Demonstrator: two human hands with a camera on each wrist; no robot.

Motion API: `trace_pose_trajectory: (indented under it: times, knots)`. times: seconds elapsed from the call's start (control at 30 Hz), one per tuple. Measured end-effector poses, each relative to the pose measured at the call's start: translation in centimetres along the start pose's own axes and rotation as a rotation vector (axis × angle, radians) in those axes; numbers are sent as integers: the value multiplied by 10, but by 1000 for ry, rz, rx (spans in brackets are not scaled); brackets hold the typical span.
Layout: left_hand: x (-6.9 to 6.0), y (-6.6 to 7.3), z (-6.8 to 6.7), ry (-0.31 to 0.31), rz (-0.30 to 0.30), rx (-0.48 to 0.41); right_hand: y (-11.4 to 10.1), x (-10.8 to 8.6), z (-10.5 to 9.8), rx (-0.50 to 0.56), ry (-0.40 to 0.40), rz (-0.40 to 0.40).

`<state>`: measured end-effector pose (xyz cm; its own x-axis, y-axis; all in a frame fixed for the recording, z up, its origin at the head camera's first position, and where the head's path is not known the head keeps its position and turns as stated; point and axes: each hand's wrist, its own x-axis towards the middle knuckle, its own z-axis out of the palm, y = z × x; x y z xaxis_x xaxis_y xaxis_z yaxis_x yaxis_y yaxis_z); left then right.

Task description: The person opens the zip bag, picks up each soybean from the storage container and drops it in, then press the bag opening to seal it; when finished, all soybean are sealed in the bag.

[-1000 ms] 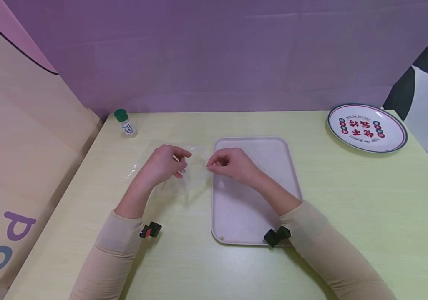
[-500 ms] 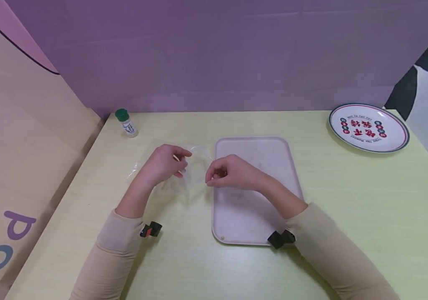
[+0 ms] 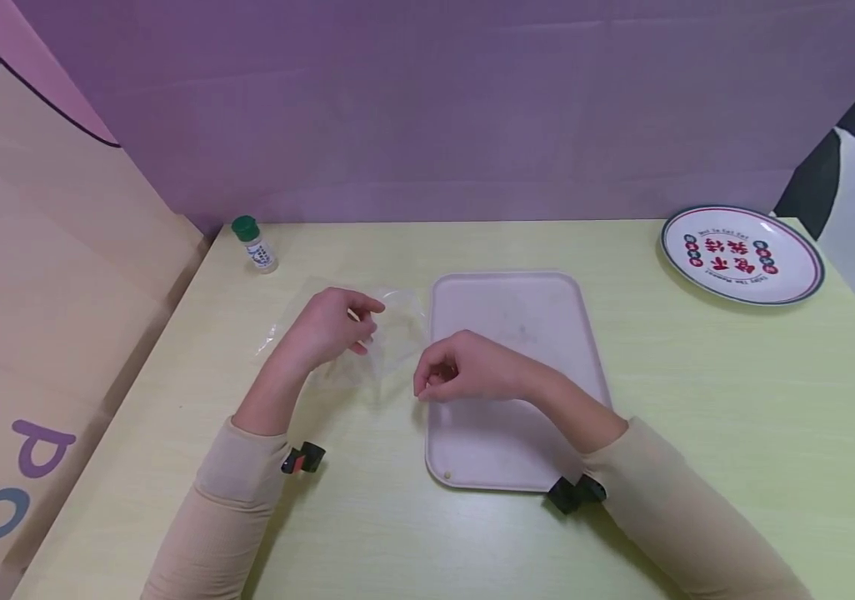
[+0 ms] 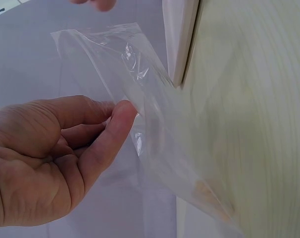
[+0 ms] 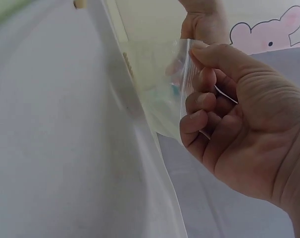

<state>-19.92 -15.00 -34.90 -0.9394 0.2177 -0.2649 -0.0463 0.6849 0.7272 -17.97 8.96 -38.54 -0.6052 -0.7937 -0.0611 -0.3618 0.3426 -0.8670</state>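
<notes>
A clear zip-lock bag (image 3: pixel 397 333) hangs from my left hand (image 3: pixel 333 329) above the left part of the table. Thumb and forefinger pinch the bag (image 4: pixel 155 124) in the left wrist view. My right hand (image 3: pixel 472 367) is over the near-left part of a pale tray (image 3: pixel 525 425), its fingers curled in toward the thumb, with nothing visible between them. In the right wrist view the bag's zip edge (image 5: pixel 185 79) appears right beside that hand's thumb. The left wrist view shows a gap between the right fingertips (image 4: pixel 103 4) and the bag.
A small green-capped shaker bottle (image 3: pixel 255 246) stands at the back left. At the back right lies a white oval plate (image 3: pixel 742 287) with red lettering. A tiny tan bit (image 3: pixel 447 474) sits in the tray's near-left corner. A purple cloth wall (image 3: pixel 435 117) rises behind the table.
My right hand has moved down toward the near side, away from the bag's edge, its fingers staying curled. The left hand has kept its pinch on the bag in place.
</notes>
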Motion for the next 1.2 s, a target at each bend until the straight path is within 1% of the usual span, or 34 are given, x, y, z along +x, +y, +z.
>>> trace_pose_trajectory:
  times: [0.2,0.33,0.5,0.83,1.0,1.2]
  knots:
    - [0,1,0,-5,-1,6,0,-10,7,35,-20,6]
    - [0,0,1,-6,-1,12,3,-14,13,26,-32,6]
    - [1,0,1,-10,-2,17,7,-21,19,14,-39,31]
    - [2,-3,2,-17,-19,23,12,-31,27,41,-90,60]
    - [1,-2,2,-17,-22,22,14,-34,30,40,-97,69]
    - [2,-2,2,-18,-9,26,16,-36,33,11,-123,44]
